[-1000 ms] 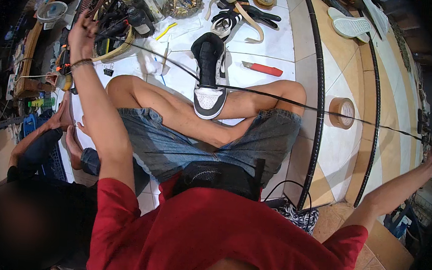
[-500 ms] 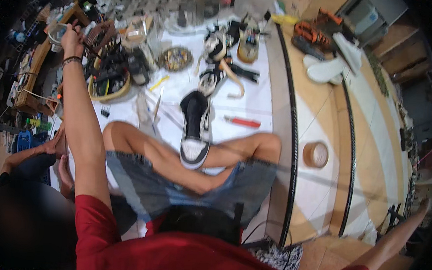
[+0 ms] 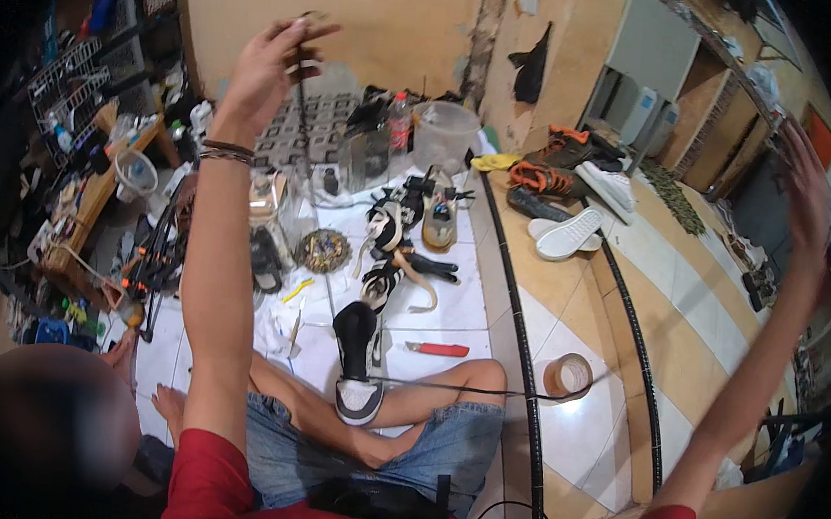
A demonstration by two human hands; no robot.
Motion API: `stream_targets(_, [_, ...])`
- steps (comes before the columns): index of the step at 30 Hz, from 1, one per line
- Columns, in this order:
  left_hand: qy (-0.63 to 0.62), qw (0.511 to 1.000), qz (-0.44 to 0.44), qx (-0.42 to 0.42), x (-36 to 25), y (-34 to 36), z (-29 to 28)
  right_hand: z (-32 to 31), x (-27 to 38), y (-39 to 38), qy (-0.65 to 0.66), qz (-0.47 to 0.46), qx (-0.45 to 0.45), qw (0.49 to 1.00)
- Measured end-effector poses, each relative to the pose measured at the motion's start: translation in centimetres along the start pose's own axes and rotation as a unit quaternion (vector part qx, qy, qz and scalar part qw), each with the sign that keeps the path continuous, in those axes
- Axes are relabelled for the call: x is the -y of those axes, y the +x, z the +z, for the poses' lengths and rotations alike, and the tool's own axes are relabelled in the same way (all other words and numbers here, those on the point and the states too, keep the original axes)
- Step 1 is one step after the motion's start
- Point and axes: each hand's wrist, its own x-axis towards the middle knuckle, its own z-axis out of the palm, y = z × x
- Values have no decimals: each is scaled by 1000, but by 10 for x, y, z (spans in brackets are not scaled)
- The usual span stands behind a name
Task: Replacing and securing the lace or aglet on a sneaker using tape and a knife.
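Black lace (image 3: 465, 388) runs, in the head view, through a grey, white and black shoe (image 3: 358, 361) near the crossed legs (image 3: 311, 417). From the shoe, the left hand (image 3: 271, 68), between 11 and 12 o'clock, pinches the lace; the right hand (image 3: 805, 183), toward 2, has extended fingers, its grip unclear. Tape roll (image 3: 568, 376): 3 o'clock.

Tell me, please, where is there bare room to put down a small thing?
On the white floor tiles, between the red cutter and the cream strap; also on the raised step, between the upturned shoe and the tape roll. A dark lace crosses near the roll. Crowded: around the round dish and the wooden bench.
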Motion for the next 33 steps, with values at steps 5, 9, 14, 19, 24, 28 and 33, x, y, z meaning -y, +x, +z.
stream_targets(5, [23, 995, 32, 96, -38, -5, 77, 203, 245, 54, 426, 48, 24, 903])
stream_targets(9, [-11, 987, 71, 147, -50, -13, 119, 254, 259, 70, 575, 10, 51, 816])
stream_targets(14, [27, 994, 94, 56, -64, -18, 105, 267, 270, 73, 550, 47, 42, 833])
stream_targets(19, [33, 994, 94, -39, -65, -26, 77, 253, 253, 96, 528, 65, -15, 847])
stream_targets(24, [21, 990, 80, -117, -67, -41, 48, 253, 223, 99, 519, 20, 22, 854])
stream_targets(28, [-2, 993, 53, -102, -50, -53, 39, 265, 196, 95, 555, 32, 82, 827])
stream_targets(33, [-61, 990, 40, 124, 17, -61, -21, 262, 132, 72, 459, 82, 171, 868])
